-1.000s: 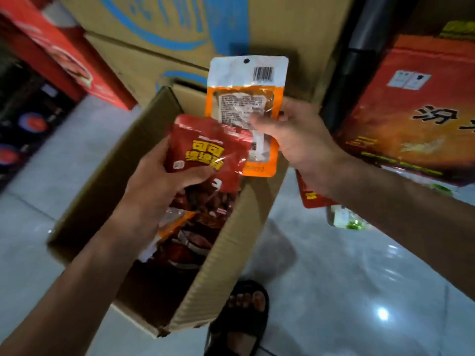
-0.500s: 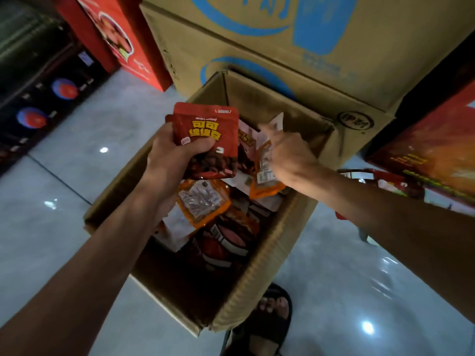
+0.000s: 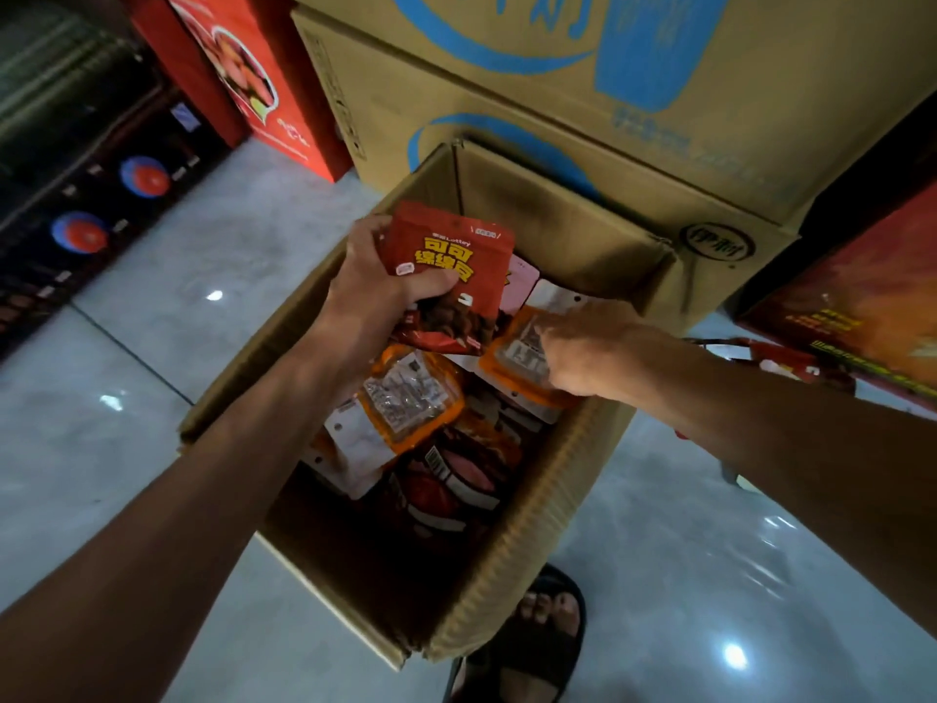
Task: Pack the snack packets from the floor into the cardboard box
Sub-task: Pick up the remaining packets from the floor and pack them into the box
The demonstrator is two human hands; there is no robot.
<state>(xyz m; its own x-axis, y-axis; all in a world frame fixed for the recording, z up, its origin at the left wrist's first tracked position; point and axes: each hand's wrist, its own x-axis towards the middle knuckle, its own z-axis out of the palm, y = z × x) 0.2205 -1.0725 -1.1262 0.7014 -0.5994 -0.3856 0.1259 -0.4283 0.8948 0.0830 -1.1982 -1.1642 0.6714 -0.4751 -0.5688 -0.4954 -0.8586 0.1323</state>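
Item: open cardboard box (image 3: 550, 215) on a pale tiled floor (image 3: 152, 398), part-filled with snack packets. Change noted: a second ago the right grip (image 3: 588, 347) held an orange-and-white packet (image 3: 514, 350) high over the box; it is now down inside, at the box's 2 o'clock corner, with the packet laid against those already packed. Judgement: this packet is all but delivered and needs only release. Right grip: fingers curled onto the packet's edge, apparently still pinching it. Left grip (image 3: 375, 291): clenched round a red packet with yellow lettering (image 3: 451, 276), thumb across its face, held upright above the box's 12 o'clock end as before, not yet lowered; likely next in. Contents: a second orange packet (image 3: 405, 398) at centre, label side up; dark red packets (image 3: 456, 479) toward 6 o'clock, dim and hard to count. Outstanding: at least one red packet (image 3: 781, 360) on the floor at 3 o'clock, beyond the right forearm. Surroundings: stacked blue-printed cartons (image 3: 608, 119) at 12 o'clock, a sandalled foot (image 3: 537, 626) at 6 o'clock.
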